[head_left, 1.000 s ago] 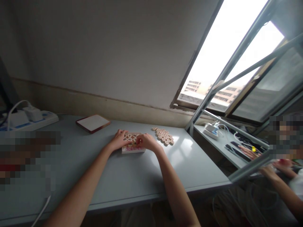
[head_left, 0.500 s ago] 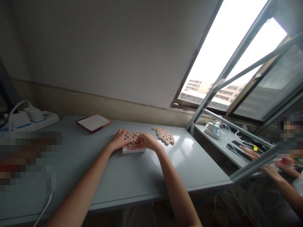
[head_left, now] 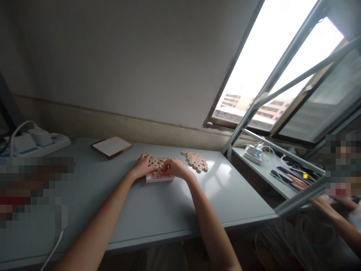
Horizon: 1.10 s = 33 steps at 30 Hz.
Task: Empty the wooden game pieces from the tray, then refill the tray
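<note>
A small white box (head_left: 160,180) with pinkish markings at its front sits on the grey desk, with rows of round Chinese chess pieces (head_left: 155,161) inside. My left hand (head_left: 141,167) holds the box at its left side, fingers at the back corner and thumb over the pieces. Over the right part of the box my right hand (head_left: 174,167) is bent down, its thumb and fingers pinched at a chess piece; the fingertips are partly hidden. Beyond it, to the right, several loose chess pieces (head_left: 197,162) lie in a flat cluster.
A flat lid-like panel (head_left: 111,146), white with a dark red rim, lies back left. Power strips stand at far left (head_left: 60,141) and on the neighbouring desk (head_left: 252,155). A metal frame (head_left: 254,105) borders the desk's right side. Another person's hand (head_left: 299,183) is beyond it.
Both my hands stay almost where they were at the box; the right fingers shift only slightly. The other person at the right has moved a little.
</note>
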{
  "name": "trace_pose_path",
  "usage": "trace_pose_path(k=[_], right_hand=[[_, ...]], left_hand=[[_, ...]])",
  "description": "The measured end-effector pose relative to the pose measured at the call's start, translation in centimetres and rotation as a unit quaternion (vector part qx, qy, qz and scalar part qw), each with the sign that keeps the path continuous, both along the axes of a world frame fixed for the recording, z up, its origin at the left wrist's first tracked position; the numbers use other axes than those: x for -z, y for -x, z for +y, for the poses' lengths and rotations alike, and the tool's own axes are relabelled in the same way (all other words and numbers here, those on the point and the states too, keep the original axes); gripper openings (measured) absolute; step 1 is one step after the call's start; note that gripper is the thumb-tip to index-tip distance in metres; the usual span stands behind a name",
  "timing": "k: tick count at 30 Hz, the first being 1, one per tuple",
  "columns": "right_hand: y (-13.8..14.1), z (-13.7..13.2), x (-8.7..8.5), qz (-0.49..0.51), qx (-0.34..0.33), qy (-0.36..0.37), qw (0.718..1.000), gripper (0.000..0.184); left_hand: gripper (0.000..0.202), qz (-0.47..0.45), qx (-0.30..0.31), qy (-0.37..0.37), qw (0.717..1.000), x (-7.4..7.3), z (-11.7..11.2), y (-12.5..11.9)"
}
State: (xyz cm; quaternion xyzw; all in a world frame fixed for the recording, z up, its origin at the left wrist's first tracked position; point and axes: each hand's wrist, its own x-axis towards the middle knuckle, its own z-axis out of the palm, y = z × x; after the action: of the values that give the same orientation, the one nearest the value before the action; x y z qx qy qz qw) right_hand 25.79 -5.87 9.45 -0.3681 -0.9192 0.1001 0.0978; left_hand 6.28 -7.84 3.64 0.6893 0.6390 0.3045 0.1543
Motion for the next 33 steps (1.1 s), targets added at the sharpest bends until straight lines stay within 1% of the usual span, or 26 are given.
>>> trace_pose_path(k=[6, 8, 9, 11, 13, 15, 16, 18, 20, 21, 23, 26, 29, 33], right_hand=[[-0.4, 0.6, 0.1, 0.068, -0.052, 0.070, 0.994, 0.012], [-0.6, 0.8, 0.1, 0.092, -0.046, 0.077, 0.992, 0.013], [-0.7, 0.9, 0.2, 0.100, -0.032, 0.065, 0.992, 0.013], [-0.9, 1.2, 0.3, 0.106, 0.013, 0.006, 0.994, 0.013], [-1.5, 1.7, 0.6, 0.095, 0.067, -0.077, 0.990, 0.013], [-2.3, 2.3, 1.1, 0.070, 0.129, -0.146, 0.978, 0.013], [-2.9, 2.7, 1.4, 0.057, 0.166, -0.169, 0.970, 0.014], [-4.1, 3.4, 2.1, 0.035, 0.246, -0.193, 0.949, 0.018], [-5.2, 4.1, 2.8, 0.026, 0.317, -0.201, 0.926, 0.025], [-5.7, 4.4, 3.2, 0.025, 0.344, -0.202, 0.917, 0.029], [-6.3, 4.8, 3.9, 0.020, 0.373, -0.195, 0.907, 0.036], [-6.4, 5.2, 4.6, -0.002, 0.373, -0.191, 0.908, 0.040], [-6.0, 5.5, 5.0, -0.030, 0.345, -0.200, 0.917, 0.043], [-5.7, 5.7, 4.9, -0.043, 0.309, -0.187, 0.931, 0.038]], left_hand=[[0.066, 0.002, 0.002, 0.008, 1.000, -0.1, -0.1, 0.0], [0.067, 0.000, 0.001, 0.010, 1.000, -0.3, -0.1, -0.1], [0.067, -0.002, 0.000, 0.009, 1.000, -0.3, -0.2, -0.1], [0.067, -0.005, -0.002, 0.007, 1.000, -0.5, -0.3, -0.2], [0.067, -0.006, -0.004, 0.009, 1.000, -0.6, -0.4, -0.3], [0.067, -0.003, -0.002, 0.012, 1.000, -0.7, -0.4, -0.3], [0.066, -0.003, 0.001, 0.012, 1.000, -0.7, -0.4, -0.2], [0.064, -0.006, 0.008, 0.008, 1.000, -0.7, -0.4, -0.1], [0.060, -0.017, 0.013, 0.001, 1.000, -0.6, -0.4, 0.1], [0.058, -0.023, 0.014, -0.001, 1.000, -0.5, -0.4, 0.2], [0.054, -0.037, 0.016, -0.005, 0.999, -0.5, -0.3, 0.3], [0.052, -0.048, 0.018, -0.008, 0.999, -0.5, -0.3, 0.4], [0.051, -0.050, 0.020, -0.008, 0.999, -0.5, -0.3, 0.4], [0.047, -0.049, 0.019, -0.006, 0.999, -0.3, -0.3, 0.4]])
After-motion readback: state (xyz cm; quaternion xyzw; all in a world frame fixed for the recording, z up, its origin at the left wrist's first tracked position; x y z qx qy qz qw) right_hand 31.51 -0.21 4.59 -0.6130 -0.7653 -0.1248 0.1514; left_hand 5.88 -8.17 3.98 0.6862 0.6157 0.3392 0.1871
